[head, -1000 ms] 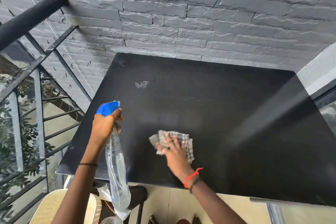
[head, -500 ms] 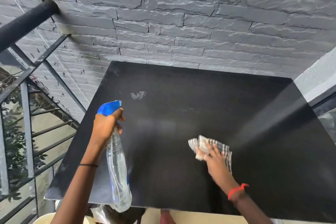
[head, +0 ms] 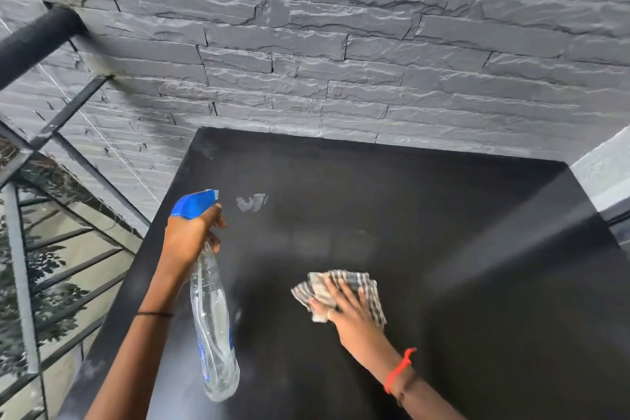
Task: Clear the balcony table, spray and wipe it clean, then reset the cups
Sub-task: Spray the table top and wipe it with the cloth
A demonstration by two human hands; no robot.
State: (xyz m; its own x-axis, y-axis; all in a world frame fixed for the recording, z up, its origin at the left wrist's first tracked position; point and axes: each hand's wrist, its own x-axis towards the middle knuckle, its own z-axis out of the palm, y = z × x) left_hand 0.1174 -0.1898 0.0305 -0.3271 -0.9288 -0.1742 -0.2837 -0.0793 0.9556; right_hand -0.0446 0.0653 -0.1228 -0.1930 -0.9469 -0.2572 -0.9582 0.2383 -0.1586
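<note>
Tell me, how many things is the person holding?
2. The left hand grips a clear spray bottle with a blue nozzle, over the table's left side. The right hand presses a checked cloth flat on the tabletop near its middle. Nothing else seems hidden.

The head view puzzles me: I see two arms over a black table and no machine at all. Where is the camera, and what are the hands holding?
There is no machine here. The camera sits on a person's head, looking down at their own arms. The left hand has a closed grip on a clear spray bottle with a blue nozzle, hanging over the table's left edge. The right hand presses a checked cloth flat on the black table. A pale smear is the only other thing on the tabletop. No cups are in view.
</note>
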